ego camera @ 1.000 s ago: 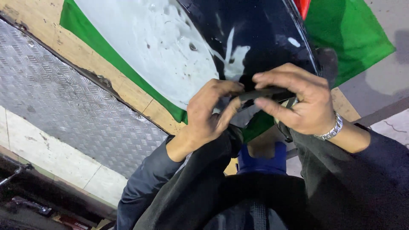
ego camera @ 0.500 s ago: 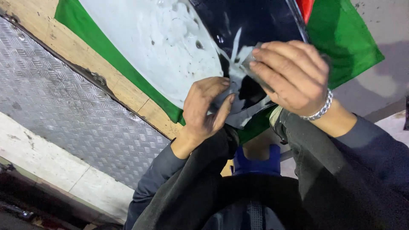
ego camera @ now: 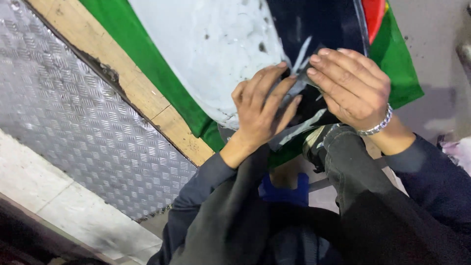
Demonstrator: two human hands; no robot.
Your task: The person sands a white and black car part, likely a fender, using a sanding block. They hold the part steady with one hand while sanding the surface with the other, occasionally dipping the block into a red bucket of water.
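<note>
On dark panel (ego camera: 314,24), grey strip (ego camera: 294,88) runs diagonally, upper end toward right hand (ego camera: 351,86). Right hand pinches strip's top; left hand (ego camera: 262,110) presses flat lower down, fingers together.

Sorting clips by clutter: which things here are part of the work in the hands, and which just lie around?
In the work:
left hand and right hand, both pressing on the dark panel
grey strips on it

Lying about:
green cloth
wooden plank
chequered metal plate
blue item
</note>
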